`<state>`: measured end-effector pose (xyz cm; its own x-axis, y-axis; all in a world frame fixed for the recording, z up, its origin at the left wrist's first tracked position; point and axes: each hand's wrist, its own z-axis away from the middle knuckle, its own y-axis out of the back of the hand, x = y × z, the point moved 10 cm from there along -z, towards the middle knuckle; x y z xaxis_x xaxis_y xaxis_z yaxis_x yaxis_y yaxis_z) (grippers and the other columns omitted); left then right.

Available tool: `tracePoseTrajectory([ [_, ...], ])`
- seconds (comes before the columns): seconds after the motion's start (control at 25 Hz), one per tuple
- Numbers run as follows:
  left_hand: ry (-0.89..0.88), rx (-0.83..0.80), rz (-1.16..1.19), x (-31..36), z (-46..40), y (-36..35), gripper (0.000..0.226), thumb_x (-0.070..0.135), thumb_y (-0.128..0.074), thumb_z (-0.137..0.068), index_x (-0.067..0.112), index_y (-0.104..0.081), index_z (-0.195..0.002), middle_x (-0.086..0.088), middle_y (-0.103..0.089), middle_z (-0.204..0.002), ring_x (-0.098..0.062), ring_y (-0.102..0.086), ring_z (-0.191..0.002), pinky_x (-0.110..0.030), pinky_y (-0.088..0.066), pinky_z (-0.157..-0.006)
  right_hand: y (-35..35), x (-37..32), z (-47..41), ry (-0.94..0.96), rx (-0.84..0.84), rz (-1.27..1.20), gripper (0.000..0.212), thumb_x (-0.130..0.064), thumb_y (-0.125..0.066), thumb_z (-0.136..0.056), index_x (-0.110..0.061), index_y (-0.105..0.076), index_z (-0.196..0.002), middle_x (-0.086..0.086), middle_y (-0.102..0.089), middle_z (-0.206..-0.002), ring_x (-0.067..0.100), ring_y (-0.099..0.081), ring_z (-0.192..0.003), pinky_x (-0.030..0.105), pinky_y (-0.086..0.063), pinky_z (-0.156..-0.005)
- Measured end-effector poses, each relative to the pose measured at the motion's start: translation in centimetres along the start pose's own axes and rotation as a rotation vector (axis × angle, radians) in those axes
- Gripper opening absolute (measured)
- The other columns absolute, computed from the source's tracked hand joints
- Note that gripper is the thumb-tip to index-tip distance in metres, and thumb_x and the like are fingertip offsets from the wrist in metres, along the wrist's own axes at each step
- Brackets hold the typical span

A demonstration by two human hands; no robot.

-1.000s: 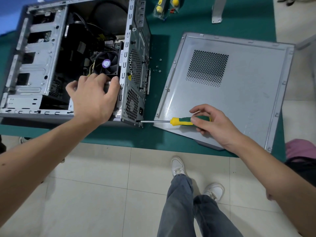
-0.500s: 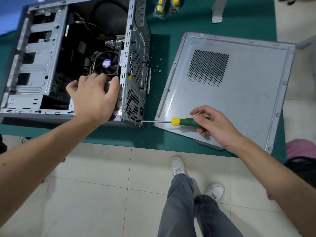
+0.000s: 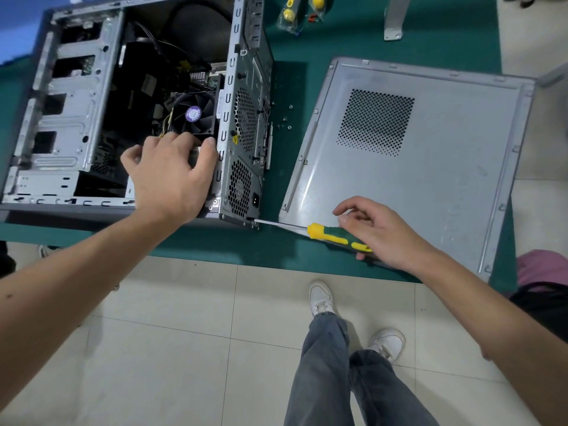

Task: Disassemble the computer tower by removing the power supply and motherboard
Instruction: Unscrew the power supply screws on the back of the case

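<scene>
Head view: the computer tower (image 3: pixel 76 124) lies on its side on the green counter (image 3: pixel 338 35), open side up, its fan (image 3: pixel 193 113) showing inside. The left hand (image 3: pixel 169 176) grips its rear edge. The right hand (image 3: pixel 381 232) holds the screwdriver (image 3: pixel 332 235), tip pointing left at the tower's rear corner. The side panel (image 3: pixel 430 179) lies beside it.

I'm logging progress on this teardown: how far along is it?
Done: side panel off, loose screws on the mat. In hand: right hand drives a screwdriver into the tower's rear corner; left hand steadies inside. Left: power supply, motherboard.
</scene>
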<state>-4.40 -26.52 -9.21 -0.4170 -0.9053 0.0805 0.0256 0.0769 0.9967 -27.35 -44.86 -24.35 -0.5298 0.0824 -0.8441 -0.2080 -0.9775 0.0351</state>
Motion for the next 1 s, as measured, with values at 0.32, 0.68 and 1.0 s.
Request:
tracePoseTrajectory([
  [0.32, 0.004, 0.0, -0.005, 0.0, 0.1, 0.0, 0.05, 0.051, -0.026, -0.096, 0.016, -0.051, -0.071, 0.001, -0.052, -0.082, -0.022, -0.044, -0.095, -0.048, -0.023, -0.106, 1.2, -0.8, 0.3, 0.105, 0.142, -0.364, 0.027, -0.029, -0.087, -0.07, -0.02, -0.071, -0.089, 0.002, -0.07, -0.087, 0.019, -0.066, -0.083, 0.033, -0.052, -0.086],
  [0.68, 0.004, -0.005, -0.013, 0.1, 0.0, 0.1, 0.051, 0.051, -0.026, -0.097, 0.014, -0.055, -0.076, 0.001, -0.053, -0.083, -0.024, -0.047, -0.099, -0.047, -0.022, -0.105, 1.1, -1.0, 0.5, 0.068, 0.073, -0.184, 0.012, -0.02, -0.073, -0.086, -0.025, -0.066, -0.094, -0.004, -0.061, -0.078, 0.012, -0.052, -0.057, 0.019, -0.042, -0.052],
  [1.0, 0.003, -0.003, -0.013, 0.1, 0.0, 0.1, 0.052, 0.051, -0.026, -0.097, 0.014, -0.055, -0.076, 0.0, -0.053, -0.084, -0.025, -0.047, -0.1, -0.047, -0.023, -0.106, 0.2, 0.3, 0.4, -0.06, 0.009, -0.229, 0.019, -0.033, -0.057, -0.097, -0.018, -0.067, -0.092, 0.003, -0.063, -0.071, 0.018, -0.048, -0.054, 0.026, -0.042, -0.048],
])
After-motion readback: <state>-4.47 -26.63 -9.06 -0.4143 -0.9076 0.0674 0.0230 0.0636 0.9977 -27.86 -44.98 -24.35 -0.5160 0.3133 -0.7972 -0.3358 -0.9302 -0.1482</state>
